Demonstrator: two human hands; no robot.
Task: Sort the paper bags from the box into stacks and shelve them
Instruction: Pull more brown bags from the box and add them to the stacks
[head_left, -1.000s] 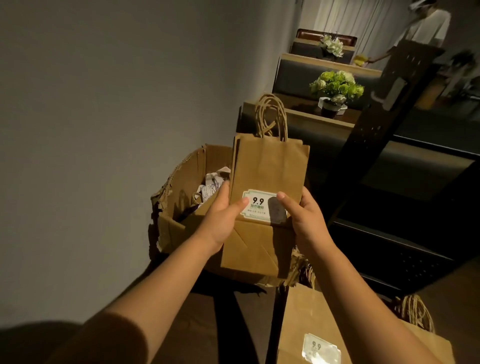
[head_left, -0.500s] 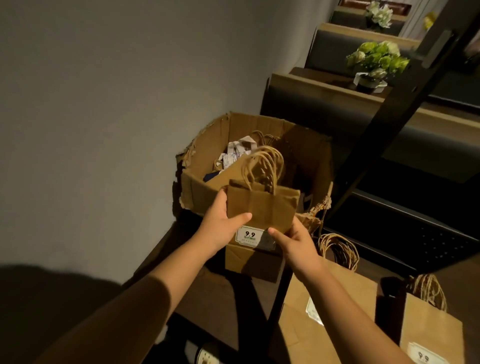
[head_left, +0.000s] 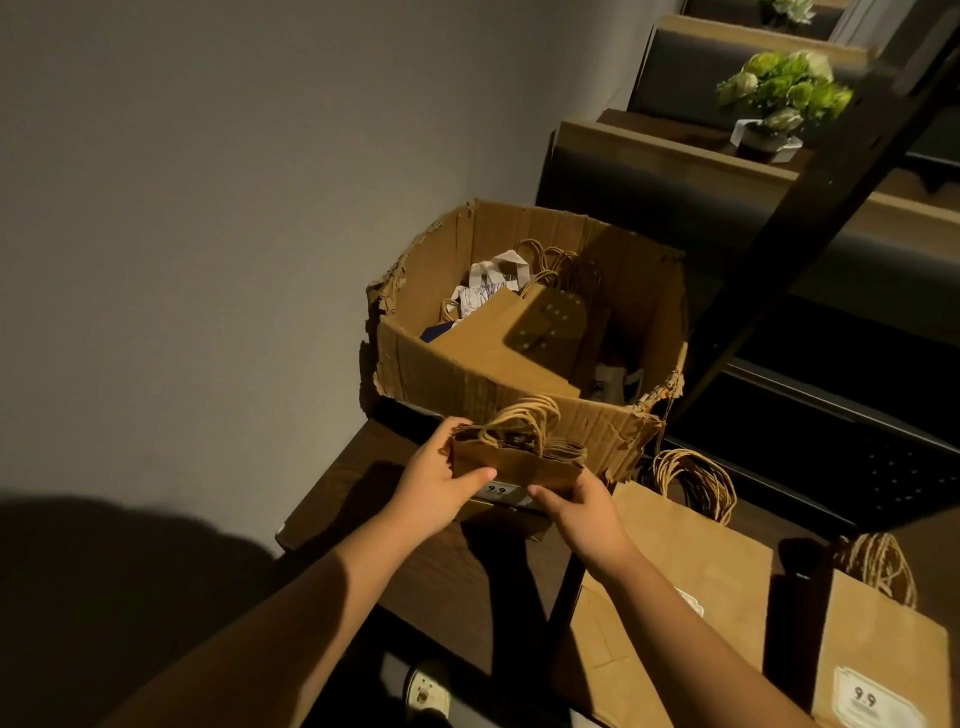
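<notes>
1. Two hands grip one small paper bag (head_left: 519, 462) just in front of the box (head_left: 524, 395).
2. Left hand (head_left: 434, 483): thumb and fingers pinch the bag's left edge.
3. Right hand (head_left: 584, 512): fingers pinch its right lower edge.
4. Two larger bags (head_left: 691, 566) lie right of the box.

Dark wooden table (head_left: 415, 561), torn cardboard box (head_left: 467, 374) on it, flat paper bags (head_left: 691, 566) alongside

Both forearms reach forward, left hand (head_left: 436, 486) and right hand (head_left: 584, 512) close together, fingers curled, thumbs pointing inward.
</notes>
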